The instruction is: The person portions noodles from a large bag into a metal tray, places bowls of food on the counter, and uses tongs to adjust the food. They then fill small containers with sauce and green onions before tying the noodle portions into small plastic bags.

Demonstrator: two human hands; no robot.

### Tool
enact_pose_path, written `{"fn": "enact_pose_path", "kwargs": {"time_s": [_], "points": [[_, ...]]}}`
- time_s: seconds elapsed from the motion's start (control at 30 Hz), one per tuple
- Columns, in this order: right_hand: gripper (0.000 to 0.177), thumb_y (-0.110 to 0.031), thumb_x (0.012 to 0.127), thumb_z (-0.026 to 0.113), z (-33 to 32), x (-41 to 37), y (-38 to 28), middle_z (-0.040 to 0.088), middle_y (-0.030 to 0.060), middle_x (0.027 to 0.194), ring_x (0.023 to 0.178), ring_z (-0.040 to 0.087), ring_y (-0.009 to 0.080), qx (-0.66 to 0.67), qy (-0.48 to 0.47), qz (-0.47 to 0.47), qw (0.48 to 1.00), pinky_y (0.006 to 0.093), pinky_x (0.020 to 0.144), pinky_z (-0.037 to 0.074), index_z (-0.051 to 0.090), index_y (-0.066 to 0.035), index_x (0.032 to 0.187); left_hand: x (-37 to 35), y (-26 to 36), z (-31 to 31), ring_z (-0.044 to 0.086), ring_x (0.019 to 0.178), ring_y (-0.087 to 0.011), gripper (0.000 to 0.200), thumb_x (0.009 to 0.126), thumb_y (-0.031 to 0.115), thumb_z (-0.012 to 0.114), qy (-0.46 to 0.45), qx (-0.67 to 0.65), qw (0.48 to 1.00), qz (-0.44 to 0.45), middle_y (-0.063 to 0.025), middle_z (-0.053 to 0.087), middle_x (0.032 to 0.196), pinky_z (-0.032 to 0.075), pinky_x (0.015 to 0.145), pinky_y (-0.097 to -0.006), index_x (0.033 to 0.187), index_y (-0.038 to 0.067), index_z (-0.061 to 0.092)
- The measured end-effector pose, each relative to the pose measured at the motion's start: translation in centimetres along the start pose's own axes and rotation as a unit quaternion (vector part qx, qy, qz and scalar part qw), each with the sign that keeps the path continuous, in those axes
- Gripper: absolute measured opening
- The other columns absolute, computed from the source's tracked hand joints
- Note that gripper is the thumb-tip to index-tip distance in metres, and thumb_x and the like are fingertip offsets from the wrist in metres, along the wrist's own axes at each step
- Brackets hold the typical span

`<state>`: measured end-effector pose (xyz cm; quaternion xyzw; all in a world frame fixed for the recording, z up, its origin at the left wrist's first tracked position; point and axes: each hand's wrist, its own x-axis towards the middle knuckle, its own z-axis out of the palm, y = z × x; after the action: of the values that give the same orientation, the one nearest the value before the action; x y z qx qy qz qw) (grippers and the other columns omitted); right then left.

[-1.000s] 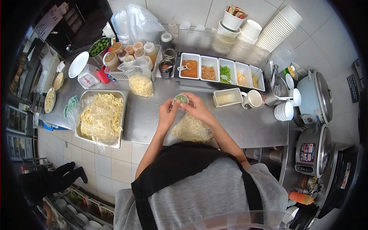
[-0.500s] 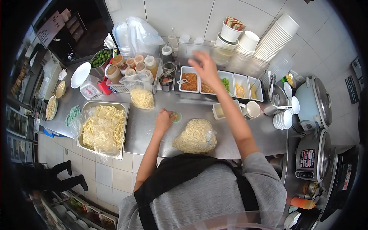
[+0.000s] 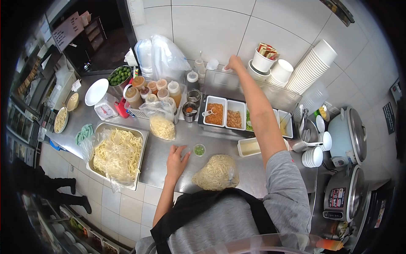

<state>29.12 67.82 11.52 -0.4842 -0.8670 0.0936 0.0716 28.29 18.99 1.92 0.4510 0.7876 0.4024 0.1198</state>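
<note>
My left hand rests over the steel counter with thumb and fingers apart, holding nothing. Just right of its fingertips stands a small clear cup with chopped green onion in it. My right hand is stretched far out behind the clear guard of the topping trays. Its fingers are bent together at a small translucent piece by the wall; what they grip is too small to make out. Beside it is another small translucent stack. A plastic bag of noodles lies near my body.
A metal tray of noodles sits at left, with a smaller noodle bag and sauce bottles behind. White topping trays, a shallow rectangular container, stacked paper cups and a rice cooker occupy the right.
My left hand has let go of the small cup of green onion and drawn back, fingers spreading. My right hand has gone from above the topping trays to the wall behind the guard.
</note>
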Motion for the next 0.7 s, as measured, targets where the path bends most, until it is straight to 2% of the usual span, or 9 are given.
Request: {"fn": "enact_pose_path", "kwargs": {"time_s": [0.07, 0.17, 0.27, 0.37, 0.43, 0.5, 0.57, 0.6, 0.7], "points": [[0.062, -0.026, 0.054, 0.085, -0.3, 1.5, 0.5, 0.06, 0.0216, 0.107, 0.102, 0.058, 0.0342, -0.022, 0.004, -0.017, 1.0, 0.04, 0.087, 0.048, 0.059, 0.002, 0.104, -0.7, -0.3, -0.8, 0.054, 0.068, -0.022, 0.028, 0.076, 0.018, 0.069, 0.001, 0.001, 1.0, -0.018, -0.011, 0.051, 0.084, 0.046, 0.061, -0.0336, 0.101, 0.006, 0.062], [0.066, -0.026, 0.053, 0.085, -2.0, 2.8, 0.8, 0.061, 0.0217, 0.106, 0.101, 0.058, 0.0343, -0.022, -0.044, -0.03, 0.998, 0.0382, 0.088, 0.048, 0.058, 0.002, 0.107, -1.2, -0.4, -1.4, 0.054, 0.066, -0.0207, 0.027, 0.076, 0.017, 0.069, 0.002, 0.005, 1.0, -0.013, -0.0103, 0.051, 0.081, 0.046, 0.059, -0.0328, 0.1, 0.007, 0.062], [0.065, -0.026, 0.056, 0.083, -2.8, 3.0, 1.4, 0.062, 0.0221, 0.104, 0.1, 0.059, 0.0345, 0.024, -0.023, -0.019, 0.999, 0.0374, 0.086, 0.049, 0.058, 0.001, 0.109, -0.6, 0.6, -2.1, 0.054, 0.069, -0.0215, 0.029, 0.075, 0.015, 0.069, 0.003, -0.004, 1.0, 0.004, -0.0104, 0.051, 0.082, 0.046, 0.061, -0.0323, 0.101, 0.006, 0.061], [0.056, -0.026, 0.06, 0.08, -5.4, -0.6, -0.5, 0.064, 0.0208, 0.095, 0.092, 0.061, 0.0346, 0.115, 0.13, -0.098, 0.98, 0.0387, 0.079, 0.05, 0.058, -0.001, 0.105, 0.7, 2.4, -3.6, 0.055, 0.081, -0.0216, 0.033, 0.075, 0.012, 0.069, 0.028, -0.045, 0.998, 0.036, -0.0107, 0.054, 0.094, 0.046, 0.067, -0.0315, 0.106, 0.006, 0.059], [0.046, -0.027, 0.064, 0.077, -8.4, -6.3, -4.7, 0.064, 0.0154, 0.083, 0.08, 0.063, 0.0292, 0.215, 0.16, -0.171, 0.948, 0.0368, 0.07, 0.05, 0.053, -0.003, 0.096, 2.0, 4.9, -5.2, 0.056, 0.093, -0.0212, 0.037, 0.076, 0.01, 0.068, 0.072, -0.098, 0.99, 0.067, -0.0106, 0.055, 0.105, 0.047, 0.073, -0.031, 0.11, 0.006, 0.055], [0.039, -0.022, 0.071, 0.073, -9.9, -13.0, -8.9, 0.062, 0.0071, 0.074, 0.074, 0.061, 0.0147, 0.329, 0.021, -0.243, 0.912, 0.028, 0.067, 0.05, 0.045, -0.006, 0.094, 3.5, 6.1, -5.6, 0.052, 0.104, -0.0214, 0.039, 0.077, 0.009, 0.068, 0.105, -0.272, 0.954, 0.076, -0.0103, 0.052, 0.115, 0.046, 0.08, -0.0321, 0.113, 0.007, 0.052], [0.028, -0.016, 0.077, 0.069, -8.2, -18.2, -11.7, 0.062, 0.0051, 0.08, 0.076, 0.06, 0.0098, 0.416, -0.123, -0.375, 0.819, 0.0249, 0.066, 0.049, 0.047, -0.007, 0.091, 4.8, 7.0, -5.9, 0.05, 0.109, -0.021, 0.041, 0.08, 0.009, 0.066, 0.117, -0.396, 0.907, 0.083, -0.0091, 0.051, 0.119, 0.046, 0.084, -0.0328, 0.116, 0.006, 0.048], [0.023, -0.014, 0.079, 0.068, -7.0, -20.0, -12.7, 0.062, 0.0034, 0.085, 0.077, 0.06, 0.0097, 0.409, -0.185, -0.411, 0.794, 0.025, 0.068, 0.049, 0.048, -0.008, 0.088, 5.6, 7.5, -6.0, 0.051, 0.11, -0.0206, 0.041, 0.081, 0.009, 0.064, 0.114, -0.437, 0.888, 0.087, -0.0081, 0.05, 0.119, 0.046, 0.084, -0.0329, 0.118, 0.005, 0.046], [0.022, -0.017, 0.079, 0.068, -6.5, -25.3, -15.2, 0.06, 0.0014, 0.084, 0.08, 0.059, 0.0091, 0.368, -0.268, -0.45, 0.769, 0.0253, 0.072, 0.049, 0.05, -0.005, 0.083, 6.3, 6.8, -5.9, 0.052, 0.108, -0.0198, 0.036, 0.085, 0.008, 0.059, 0.125, -0.495, 0.858, 0.05, -0.0071, 0.05, 0.119, 0.047, 0.084, -0.0328, 0.118, 0.004, 0.045]]}}
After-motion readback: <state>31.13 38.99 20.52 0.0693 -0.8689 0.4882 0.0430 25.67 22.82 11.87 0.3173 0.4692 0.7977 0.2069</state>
